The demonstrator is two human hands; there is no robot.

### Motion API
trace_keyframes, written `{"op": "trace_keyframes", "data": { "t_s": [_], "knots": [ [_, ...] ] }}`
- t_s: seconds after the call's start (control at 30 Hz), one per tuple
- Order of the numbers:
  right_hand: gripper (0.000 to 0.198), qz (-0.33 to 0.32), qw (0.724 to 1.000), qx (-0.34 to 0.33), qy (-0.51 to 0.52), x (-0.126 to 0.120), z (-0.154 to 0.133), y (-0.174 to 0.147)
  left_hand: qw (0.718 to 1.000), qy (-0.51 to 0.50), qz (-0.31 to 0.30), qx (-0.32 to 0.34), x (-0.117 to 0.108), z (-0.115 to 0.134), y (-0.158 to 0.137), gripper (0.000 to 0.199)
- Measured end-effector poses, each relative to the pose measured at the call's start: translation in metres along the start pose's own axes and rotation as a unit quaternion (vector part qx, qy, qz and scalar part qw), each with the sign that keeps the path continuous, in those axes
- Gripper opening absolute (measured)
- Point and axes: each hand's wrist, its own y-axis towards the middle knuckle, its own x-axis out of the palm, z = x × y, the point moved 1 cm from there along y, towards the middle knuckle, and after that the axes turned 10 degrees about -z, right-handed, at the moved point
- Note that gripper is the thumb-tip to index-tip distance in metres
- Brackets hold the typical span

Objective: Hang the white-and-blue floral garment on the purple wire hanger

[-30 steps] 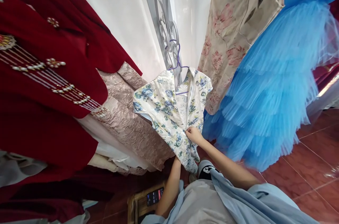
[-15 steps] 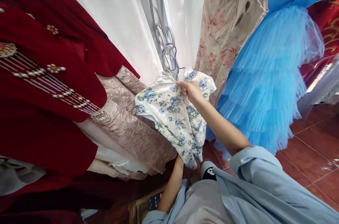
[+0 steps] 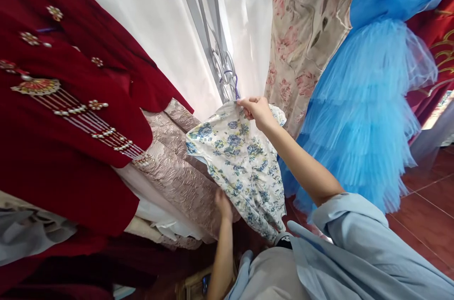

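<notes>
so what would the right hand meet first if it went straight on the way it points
Likely the purple hanger, with the grey rack behind it; depth is hard to judge.

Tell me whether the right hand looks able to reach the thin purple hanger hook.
Likely yes: the right hand, at the top edge of the white, blue-flowered fabric garment, is just below the purple hook, with nothing visibly between.

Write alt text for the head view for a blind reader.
A right hand pinches the top of a floral garment on a purple hanger; the left hand is by its edge. Red clothing hangs left, a blue dress right.
</notes>
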Motion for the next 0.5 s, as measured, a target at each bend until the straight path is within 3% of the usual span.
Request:
{"op": "trace_keyframes", "data": {
  "t_s": [0.07, 0.13, 0.17, 0.23, 0.3, 0.37, 0.43, 0.5],
  "knots": [
    [0.033, -0.014, 1.000, 0.000, -0.024, -0.003, 0.007, -0.013, 0.989, 0.019, 0.116, 0.086, -0.013, 0.028, 0.025, 0.033],
    [0.036, -0.019, 0.999, -0.008, -0.041, -0.002, 0.016, -0.024, 0.950, 0.064, 0.171, 0.255, -0.013, 0.078, 0.045, 0.033],
    [0.037, -0.017, 0.999, -0.014, -0.048, -0.001, 0.019, -0.028, 0.913, 0.112, 0.131, 0.369, -0.005, 0.108, 0.052, 0.035],
    [0.037, -0.013, 0.998, -0.026, -0.055, 0.002, 0.024, -0.032, 0.835, 0.229, -0.018, 0.500, 0.022, 0.167, 0.061, 0.033],
    [0.036, -0.017, 0.998, -0.039, -0.053, 0.004, 0.024, -0.032, 0.765, 0.328, -0.131, 0.539, 0.054, 0.214, 0.065, 0.031],
    [0.037, -0.026, 0.997, -0.050, -0.053, 0.003, 0.020, -0.029, 0.707, 0.419, -0.187, 0.538, 0.080, 0.243, 0.069, 0.026],
    [0.037, -0.030, 0.996, -0.057, -0.057, 0.000, 0.018, -0.021, 0.673, 0.477, -0.196, 0.530, 0.096, 0.256, 0.075, 0.023],
    [0.036, -0.021, 0.996, -0.061, -0.066, -0.003, 0.021, -0.010, 0.665, 0.487, -0.179, 0.537, 0.103, 0.259, 0.079, 0.021]
  ]
}}
